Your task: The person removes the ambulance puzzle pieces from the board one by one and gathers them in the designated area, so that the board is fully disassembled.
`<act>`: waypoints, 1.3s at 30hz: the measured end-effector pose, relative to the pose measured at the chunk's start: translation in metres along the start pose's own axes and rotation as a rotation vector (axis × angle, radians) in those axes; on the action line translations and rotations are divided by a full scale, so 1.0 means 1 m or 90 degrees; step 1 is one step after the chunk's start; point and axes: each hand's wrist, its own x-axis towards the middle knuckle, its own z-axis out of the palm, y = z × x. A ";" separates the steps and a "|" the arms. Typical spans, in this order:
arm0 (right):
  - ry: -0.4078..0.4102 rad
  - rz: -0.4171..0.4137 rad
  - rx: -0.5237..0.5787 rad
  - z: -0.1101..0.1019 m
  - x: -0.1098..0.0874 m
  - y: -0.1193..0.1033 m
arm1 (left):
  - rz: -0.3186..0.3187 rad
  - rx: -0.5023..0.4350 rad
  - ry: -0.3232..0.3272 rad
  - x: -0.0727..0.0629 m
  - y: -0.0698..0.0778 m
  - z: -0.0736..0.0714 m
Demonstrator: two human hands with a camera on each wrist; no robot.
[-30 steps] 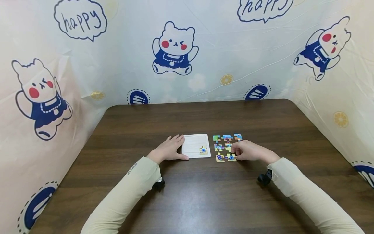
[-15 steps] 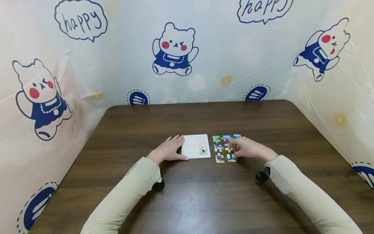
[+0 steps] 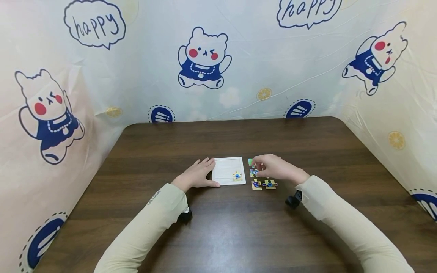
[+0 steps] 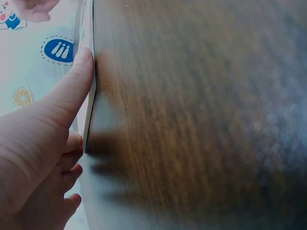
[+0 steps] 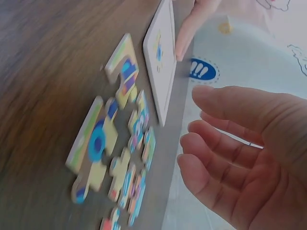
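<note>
In the head view, my left hand (image 3: pixel 196 175) rests on the left side of a white puzzle tray (image 3: pixel 222 169). Its thumb lies along the near corner, as the left wrist view also shows. A jigsaw piece (image 3: pixel 237 176) with a blue round shape sits in the tray's near right corner. My right hand (image 3: pixel 277 167) hovers over the loose jigsaw pieces right of the tray, hiding several of them. The right wrist view shows its fingers (image 5: pixel 199 175) loosely bent with nothing between them. Nearest the person lie a wide piece (image 3: pixel 270 184) and a corner piece (image 3: pixel 256 185).
A dark wooden table (image 3: pixel 218 227) carries everything. Behind it hangs a pale sheet (image 3: pixel 239 57) printed with bears. More loose pieces (image 5: pixel 122 170) lie close together in the right wrist view, beside the tray.
My right hand has moved left over the jigsaw pieces, toward the tray, uncovering the near wide piece and covering the upper ones. The left hand and tray have stayed in place.
</note>
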 end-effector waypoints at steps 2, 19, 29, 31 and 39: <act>0.003 -0.005 -0.006 0.001 0.005 -0.003 | 0.000 -0.002 0.000 0.000 0.000 0.000; -0.034 -0.017 -0.040 0.024 0.039 -0.016 | -0.007 -0.006 -0.006 0.000 -0.002 0.002; -0.071 -0.011 -0.066 0.031 0.046 -0.017 | -0.008 -0.005 -0.008 0.000 -0.001 0.001; -0.077 -0.012 -0.073 0.032 0.046 -0.018 | -0.009 -0.005 -0.008 0.000 -0.001 0.000; -0.095 -0.024 -0.085 0.033 0.046 -0.020 | -0.003 -0.006 -0.004 0.000 -0.001 0.001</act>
